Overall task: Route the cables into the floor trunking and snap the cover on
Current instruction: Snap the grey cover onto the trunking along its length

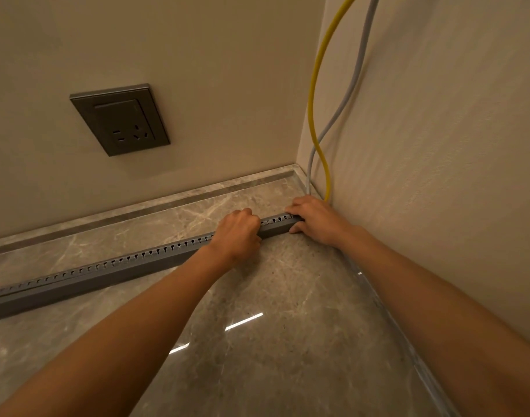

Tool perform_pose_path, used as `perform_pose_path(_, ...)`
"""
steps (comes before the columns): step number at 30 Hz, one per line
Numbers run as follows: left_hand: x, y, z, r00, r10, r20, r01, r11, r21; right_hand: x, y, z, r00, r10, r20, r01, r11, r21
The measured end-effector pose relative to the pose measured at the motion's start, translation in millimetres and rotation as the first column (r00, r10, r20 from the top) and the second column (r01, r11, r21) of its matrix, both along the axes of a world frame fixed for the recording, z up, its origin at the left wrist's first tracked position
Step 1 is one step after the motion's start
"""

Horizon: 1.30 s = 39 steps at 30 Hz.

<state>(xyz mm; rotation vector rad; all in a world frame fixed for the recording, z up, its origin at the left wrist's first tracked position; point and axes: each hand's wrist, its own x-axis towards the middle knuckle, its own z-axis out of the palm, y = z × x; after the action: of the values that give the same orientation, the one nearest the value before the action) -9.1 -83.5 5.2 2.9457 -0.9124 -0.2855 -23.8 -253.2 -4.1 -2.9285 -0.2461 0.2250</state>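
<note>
Both cables, the yellow cable (313,94) and grey cable (352,82), hang down the wall beyond the trunking (107,270) on the floor, your left hand (238,233) clenched and right hand (314,219) grasping its corner end; routing and cover remain.

Dim warm light, floor (257,341) glare, wide-angle bowing

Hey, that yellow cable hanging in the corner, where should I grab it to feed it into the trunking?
Probably low down, on the yellow cable just above the floor, pinching from the open room side. There it bows clear of the grey cable and both walls, so fingers can close around it. The right hand, gripping the slotted trunking end, is nearest; the left hand grips further along.
</note>
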Motion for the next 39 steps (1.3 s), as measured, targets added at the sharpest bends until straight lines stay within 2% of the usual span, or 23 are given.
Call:
perform_pose_path(11, -1.1, 0.3, -2.5, 0.999, 0.035, -0.013, -0.035, 0.998, -0.060, -2.6, 2.2, -0.6, 1.000, -0.009, 0.007, 0.009, 1.000, -0.021)
perform_pose_path(15, 3.0, 9.4, -2.8, 0.995, 0.070, -0.065, -0.074, 0.996, -0.059, -4.9, 4.1, -3.0, 0.996, -0.095, 0.000, 0.094, 0.994, 0.050)
perform_pose_path(18, 6.5, 20.7, -1.1, 0.990, 0.102, -0.096, -0.102, 0.995, 0.001, -4.0, 4.2, -1.6, 0.993, -0.112, -0.041, 0.116, 0.989, 0.094)
perform_pose_path(22, 2.0, 21.9, -3.1, 0.995, 0.063, -0.078, -0.057, 0.996, 0.074, -4.2, 4.3, 1.0, 0.995, -0.091, -0.045, 0.093, 0.995, 0.046)
perform_pose_path(25, -1.2, 19.3, -4.2, 0.998, 0.050, -0.043, -0.047, 0.997, 0.065, -5.1, 3.8, 1.7, 0.997, -0.069, -0.030, 0.069, 0.998, -0.001)
perform_pose_path(31, 2.3, 22.2, -3.9, 0.996, 0.070, -0.062, -0.068, 0.997, 0.029, -9.3, -12.1, 3.3, 0.994, -0.088, 0.062, 0.093, 0.992, -0.083)
perform_pose_path(36, 0.7, 23.2, -5.8, 0.991, 0.113, -0.078, -0.112, 0.994, 0.006, -14.0, -17.5, 5.8, 0.987, -0.145, 0.065, 0.144, 0.989, 0.014)
perform_pose_path(39, 1.8, 23.0, -6.8, 0.987, 0.130, -0.095, -0.133, 0.991, -0.022, -12.2, -15.1, 7.2, 0.986, -0.159, 0.040, 0.159, 0.987, 0.015)
